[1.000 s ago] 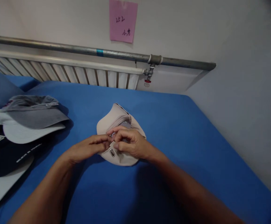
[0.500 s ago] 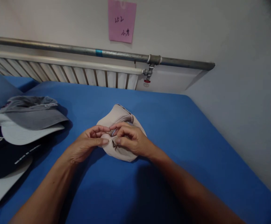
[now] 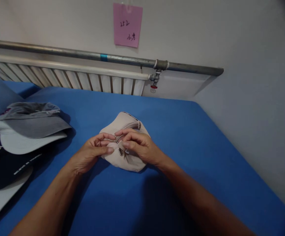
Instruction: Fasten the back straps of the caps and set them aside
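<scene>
In the head view, a beige baseball cap (image 3: pixel 131 163) is lying in the middle of the frame, on a blue sheet (image 3: pixel 181 131). Its brim (image 3: pixel 119 122) is pointing up toward the radiator, and its back is facing the person. That is probably why the little metal buckle (image 3: pixel 121 151) is so easy to see and reach.

The left hand (image 3: pixel 89 154) is coming in from the lower left. Its thumb and fingers are pinching the cap's back edge, just beside the buckle, maybe so the soft cloth is not slipping away. The right hand (image 3: pixel 142 147) is coming in from the lower right. Its thumb and pointing finger seem to be pinching a small strap (image 3: pixel 120 144) just above the buckle. Fingers are hiding part of the strap, so I cannot tell whether it is going through the buckle.

On the left side of the frame, more caps are sitting in a pile. A gray cap (image 3: pixel 40 126) is resting on top of a pale one, and a navy cap (image 3: pixel 9 164) is lying below them. They seem to be sitting apart so the middle is leaving room for both hands.

At the top, a white radiator (image 3: pixel 83 78) is standing under a metal pipe (image 3: pixel 66 52), and a pink note (image 3: pixel 127 24) is hanging on the wall.
</scene>
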The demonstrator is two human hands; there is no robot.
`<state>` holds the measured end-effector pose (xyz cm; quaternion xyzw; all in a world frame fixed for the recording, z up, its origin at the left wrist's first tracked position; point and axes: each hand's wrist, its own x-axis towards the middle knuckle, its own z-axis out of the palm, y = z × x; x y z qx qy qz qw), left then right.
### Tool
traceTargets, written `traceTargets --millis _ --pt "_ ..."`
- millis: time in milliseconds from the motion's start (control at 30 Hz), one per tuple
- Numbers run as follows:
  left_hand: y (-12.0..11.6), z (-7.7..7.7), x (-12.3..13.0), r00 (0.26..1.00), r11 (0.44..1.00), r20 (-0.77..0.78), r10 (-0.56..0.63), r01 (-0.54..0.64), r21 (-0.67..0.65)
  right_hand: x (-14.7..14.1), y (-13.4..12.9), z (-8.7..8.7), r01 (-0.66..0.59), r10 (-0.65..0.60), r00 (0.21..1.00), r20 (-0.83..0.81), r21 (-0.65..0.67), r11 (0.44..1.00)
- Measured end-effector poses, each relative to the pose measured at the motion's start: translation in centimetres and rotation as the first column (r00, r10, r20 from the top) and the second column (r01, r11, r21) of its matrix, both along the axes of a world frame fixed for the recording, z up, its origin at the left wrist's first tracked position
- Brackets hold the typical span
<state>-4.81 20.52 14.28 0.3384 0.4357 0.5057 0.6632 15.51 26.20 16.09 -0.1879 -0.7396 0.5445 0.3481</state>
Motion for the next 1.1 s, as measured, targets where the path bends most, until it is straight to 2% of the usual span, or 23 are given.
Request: traceTargets --millis 67,167,300,467,667,767,1100 --pt "0.0 -0.2 -0.1 1.0 1.0 0.011 -0.022 0.022 -0.001 0.1 0.1 0.3 -0.035 0.035 0.999 0.018 -0.009 0.999" --pt "-0.1 -0.3 -0.1 0.998 0.998 0.042 -0.057 0.057 0.0 0.3 0.1 0.7 -0.058 0.053 0.997 0.058 0.084 0.995" --pt "-0.1 -0.1 0.0 0.998 0.999 0.05 -0.048 0.048 -0.007 0.4 -0.1 1.4 -0.022 -0.01 0.991 0.133 0.239 0.971" --pt "-0.1 0.1 0.2 0.998 0.999 0.046 -0.042 0.042 0.002 0.6 -0.5 1.8 0.006 -0.083 0.973 0.214 0.34 0.94" --pt "-0.2 0.2 0.3 0.997 0.997 0.035 -0.073 0.073 0.02 0.7 -0.7 1.6 -0.053 -0.106 0.943 0.316 0.454 0.889" --pt "-0.3 0.3 0.4 0.996 0.996 0.027 -0.084 0.083 0.032 0.6 -1.0 1.6 -0.072 -0.112 0.93 0.349 0.474 0.877" --pt "-0.6 0.0 0.8 0.993 0.991 0.01 -0.117 0.116 0.064 0.1 -1.4 2.1 -0.073 -0.15 0.864 0.48 0.414 0.907"
